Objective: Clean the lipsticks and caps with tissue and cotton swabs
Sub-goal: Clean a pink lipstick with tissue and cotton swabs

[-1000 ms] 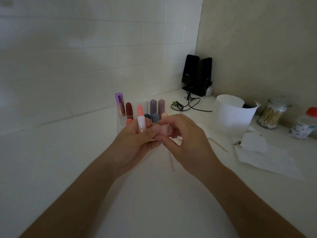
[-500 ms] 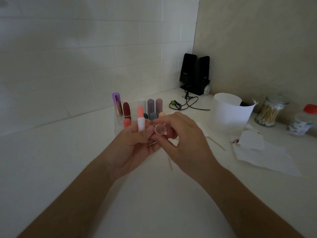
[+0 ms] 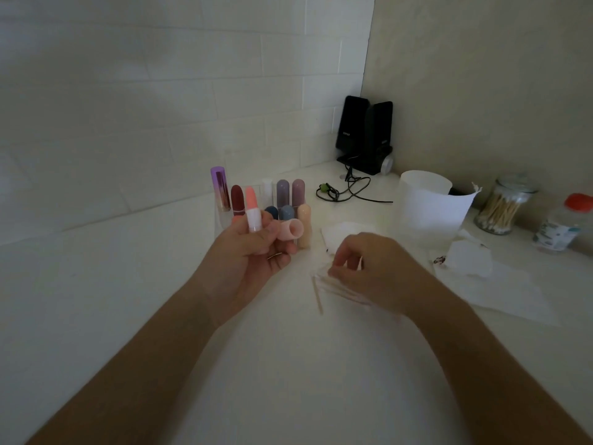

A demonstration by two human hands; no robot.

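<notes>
1. At the middle of the tabletop (image 3: 288, 364), the left hand (image 3: 253, 255) is raised, its fingers curled round two things at once.
2. Coral lipstick (image 3: 252, 208): uncapped, on a white base, gripped upright at the fingertips of the left hand.
3. Pale pink cap (image 3: 291, 230): held in the same hand, just right of the lipstick, lying sideways with its open mouth turned to the right.
4. Right hand (image 3: 369, 268): low over the tabletop, right of the left hand and apart from it, fingers bent down onto the loose cotton swabs (image 3: 321, 290). It is blurred, so whether it pinches a swab cannot be told.
5. The loose cotton swabs lie flat on the tabletop at the right hand's fingertips; one lies slightly apart, pointing toward the near edge.
6. Clear organiser (image 3: 221, 220): behind the left hand, toward the far edge, holding upright capped lipsticks, among them a purple tube (image 3: 220, 187), a dark red one (image 3: 236, 197) and two mauve ones (image 3: 290, 191).
7. Folded tissue (image 3: 340, 232): flat, just beyond the right hand.
8. White cup (image 3: 430, 203): toward the right edge, with a spread tissue sheet (image 3: 500, 290) nearer the viewer and a crumpled piece (image 3: 468, 261) on it.
9. Glass jar of swabs (image 3: 503, 207) and red-capped bottle (image 3: 564, 226): along the right edge.
10. Black speakers (image 3: 365, 133): far corner, with a cable (image 3: 346, 191) coiled in front of them.
</notes>
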